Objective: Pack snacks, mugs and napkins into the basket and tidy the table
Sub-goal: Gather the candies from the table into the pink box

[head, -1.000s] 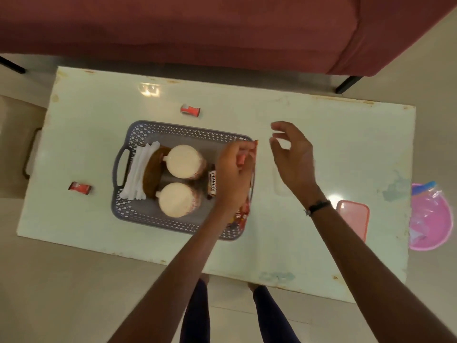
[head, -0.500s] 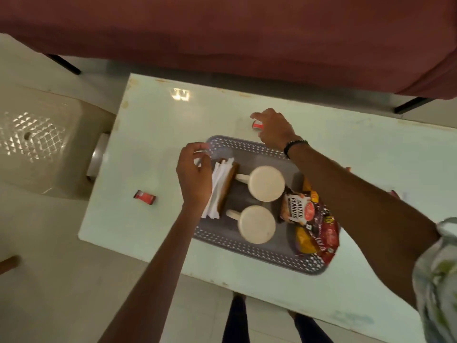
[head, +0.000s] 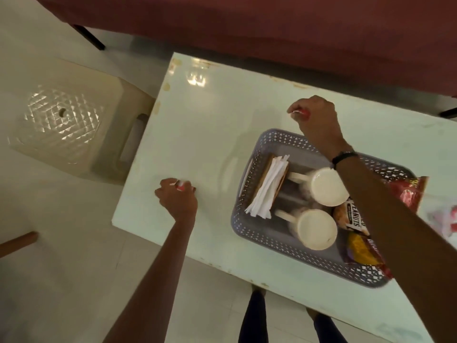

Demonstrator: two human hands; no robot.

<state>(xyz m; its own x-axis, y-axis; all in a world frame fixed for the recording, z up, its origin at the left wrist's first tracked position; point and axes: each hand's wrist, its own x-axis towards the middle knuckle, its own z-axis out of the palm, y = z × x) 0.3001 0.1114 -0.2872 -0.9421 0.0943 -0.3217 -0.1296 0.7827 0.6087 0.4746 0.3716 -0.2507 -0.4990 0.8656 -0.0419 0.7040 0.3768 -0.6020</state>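
Observation:
A grey perforated basket [head: 249, 229] stands on the pale table [head: 210, 134]. Inside it are a stack of white napkins [head: 268, 186] in a brown holder, two cream mugs [head: 327, 186] [head: 316, 229] lying side by side, and snack packets [head: 356, 219] at its right end. My left hand [head: 178, 199] is closed on a small red wrapper [head: 180, 185] near the table's left edge. Behind the basket, my right hand [head: 316, 120] pinches another small red wrapper [head: 300, 112] just above the table.
A cream plastic stool [head: 61, 122] stands on the floor left of the table. A dark red sofa [head: 272, 28] runs along the far side. My legs [head: 254, 318] are at the near table edge. A wooden piece [head: 17, 242] pokes in at the left.
My left hand left the basket's handle and went left to the red wrapper, closing on it. My right hand closed on the wrapper behind the basket. The view shifted left.

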